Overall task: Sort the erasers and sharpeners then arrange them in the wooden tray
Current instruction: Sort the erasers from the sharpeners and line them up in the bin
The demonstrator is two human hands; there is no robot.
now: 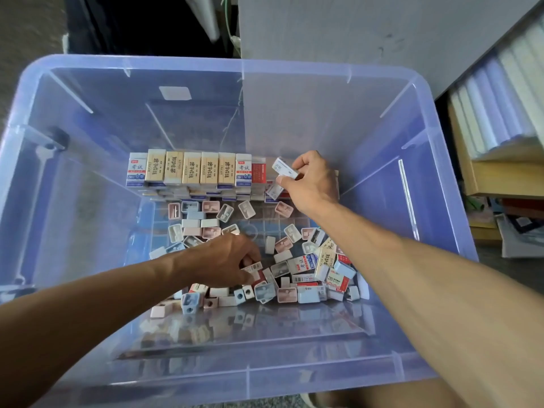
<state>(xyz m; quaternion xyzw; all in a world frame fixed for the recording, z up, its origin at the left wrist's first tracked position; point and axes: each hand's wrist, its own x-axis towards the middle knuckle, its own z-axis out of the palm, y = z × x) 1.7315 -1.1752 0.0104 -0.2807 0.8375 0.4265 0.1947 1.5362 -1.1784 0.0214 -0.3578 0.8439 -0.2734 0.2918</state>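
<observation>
Inside a clear blue plastic bin [88,148], a stacked row of boxed erasers [188,172] stands along the far side. Loose pastel sharpeners [206,222] and more erasers [312,266] lie scattered over the bin floor. My right hand [309,181] pinches a white boxed eraser [284,169] at the right end of the row, with a second eraser [275,190] under its thumb. My left hand [229,260] reaches into the loose pile and its curled fingers grip a small eraser with a barcode [253,267]. No wooden tray is visible.
The bin's high walls surround both arms. Stacked books and papers [500,113] fill a shelf to the right. A grey wall [353,33] rises behind the bin, with a dark gap at the back left.
</observation>
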